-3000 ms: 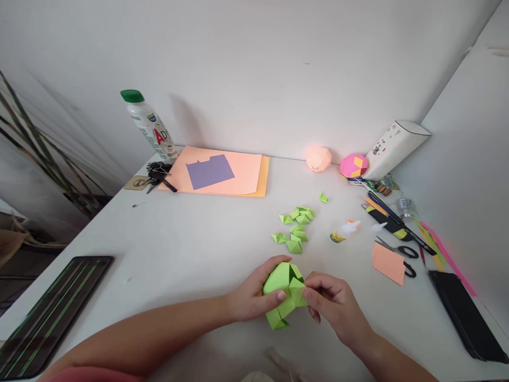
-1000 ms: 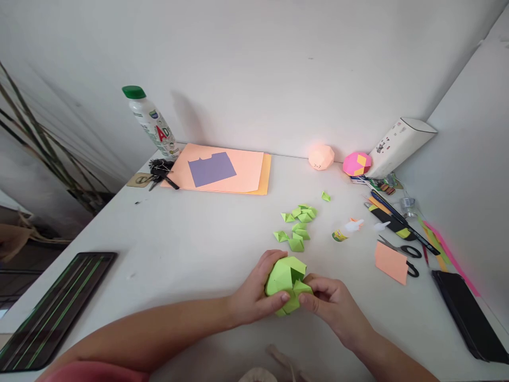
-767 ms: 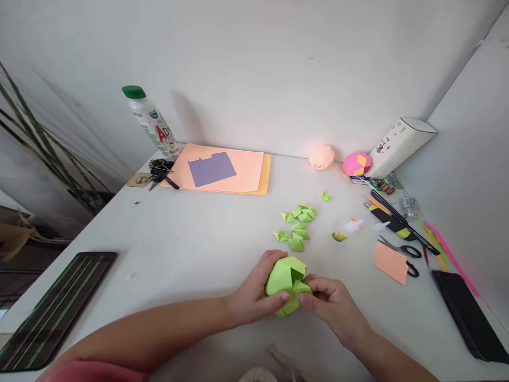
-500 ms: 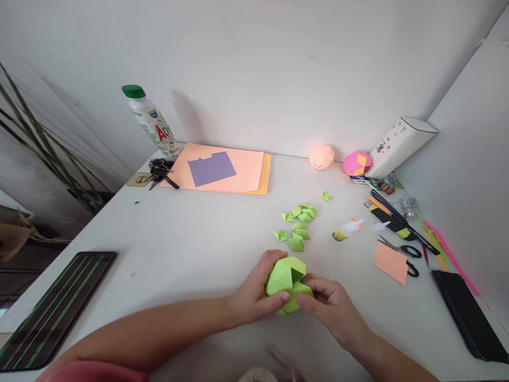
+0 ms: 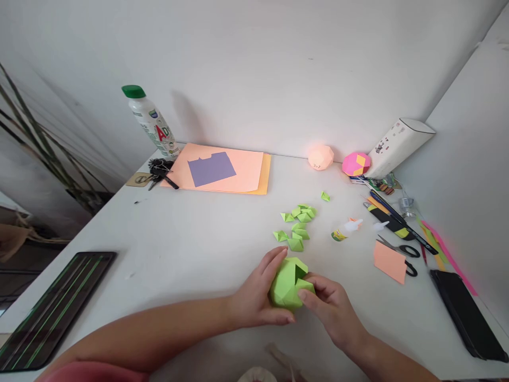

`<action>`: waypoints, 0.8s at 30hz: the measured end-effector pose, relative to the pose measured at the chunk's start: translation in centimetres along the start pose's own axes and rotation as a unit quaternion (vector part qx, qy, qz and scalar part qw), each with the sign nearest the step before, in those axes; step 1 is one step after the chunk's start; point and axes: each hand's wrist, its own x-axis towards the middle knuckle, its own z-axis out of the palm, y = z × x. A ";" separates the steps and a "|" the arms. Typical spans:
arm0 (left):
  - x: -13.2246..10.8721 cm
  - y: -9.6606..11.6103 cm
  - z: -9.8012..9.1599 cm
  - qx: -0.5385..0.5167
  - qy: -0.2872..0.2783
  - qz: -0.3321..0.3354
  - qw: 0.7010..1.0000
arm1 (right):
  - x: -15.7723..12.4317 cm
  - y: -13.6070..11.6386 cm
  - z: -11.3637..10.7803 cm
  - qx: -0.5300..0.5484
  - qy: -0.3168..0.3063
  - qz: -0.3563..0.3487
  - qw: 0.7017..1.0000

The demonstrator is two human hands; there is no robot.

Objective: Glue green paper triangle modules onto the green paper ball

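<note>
Between my hands is a green faceted paper ball (image 5: 285, 286) with a dark gap in its upper right side. My left hand (image 5: 260, 294) cups it from the left, fingers over the far side and thumb along the bottom. With thumb and fingers, my right hand (image 5: 328, 302) pinches the ball's right edge beside the gap; some of those fingers are hidden behind the paper. Just beyond the ball lie several small folded green paper pieces (image 5: 296, 244), and a single green piece (image 5: 325, 196) sits farther off.
A glue bottle (image 5: 345, 231), scissors (image 5: 405, 250) and a peach paper square (image 5: 389, 261) lie to the right, near a black case (image 5: 467, 313). Paper sheets (image 5: 246, 172), a white bottle (image 5: 155, 124) and keys (image 5: 159, 171) are at the back left. A tablet (image 5: 58, 310) lies at left.
My left thumb has come off the front of the ball and now lies lower, under it. The ball has turned slightly and shifted a little right. My right hand keeps its pinch.
</note>
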 end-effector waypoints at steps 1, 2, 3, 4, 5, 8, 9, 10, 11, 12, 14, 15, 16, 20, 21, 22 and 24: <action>0.0 0.0 0.1 0.006 -0.006 0.007 1.000 | 0.0 -0.1 0.0 0.004 -0.002 0.007 1.000; 0.0 0.0 0.1 0.012 -0.011 0.012 1.000 | 0.1 -0.1 0.0 0.010 -0.005 0.014 1.000; 0.0 0.0 0.1 0.017 -0.016 0.014 1.000 | 0.1 -0.1 0.0 0.015 -0.010 0.022 1.000; 0.1 0.0 0.1 0.021 -0.019 0.012 1.000 | 0.2 0.0 0.0 0.021 -0.013 0.029 0.999; 0.1 0.1 0.1 0.024 -0.021 0.010 0.999 | 0.2 0.1 0.0 0.024 -0.015 0.033 0.999; 0.2 0.3 -0.1 0.026 -0.025 0.014 0.999 | 0.3 0.3 -0.1 0.029 -0.011 0.034 0.999; 0.3 0.3 -0.2 0.026 -0.026 0.021 0.999 | 0.3 0.4 -0.1 0.027 -0.012 0.036 0.999; 0.4 0.3 -0.2 0.028 -0.027 0.030 0.999 | 0.3 0.4 -0.1 0.026 -0.013 0.039 0.999; 0.4 0.4 -0.3 0.031 -0.026 0.037 0.998 | 0.2 0.4 -0.2 0.024 -0.013 0.042 0.999; 0.5 0.4 -0.4 0.037 -0.021 0.044 0.998 | 0.2 0.3 -0.2 0.024 -0.010 0.046 0.999; 0.6 0.4 -0.5 0.063 0.006 0.059 0.996 | 0.3 0.3 -0.2 0.028 0.007 0.045 0.999; 0.6 0.5 -0.6 0.086 0.030 0.068 0.994 | 0.3 0.3 -0.2 0.032 0.020 0.042 0.998; 0.6 0.5 -0.7 0.117 0.059 0.077 0.988 | 0.4 0.4 -0.2 0.037 0.034 0.037 0.998; -0.1 0.9 -0.8 0.235 0.174 0.094 0.952 | 0.7 1.1 -0.3 0.066 0.086 0.015 0.994; -0.3 1.1 -0.8 0.235 0.158 0.095 0.954 | 0.7 1.3 -0.3 0.074 0.096 0.010 0.993; -0.6 1.5 -0.6 0.213 0.108 0.096 0.966 | 0.7 1.5 -0.2 0.081 0.103 0.005 0.991; -0.9 2.2 -0.1 0.116 0.004 0.021 0.993 | 0.8 1.8 -0.1 0.088 0.108 -0.005 0.990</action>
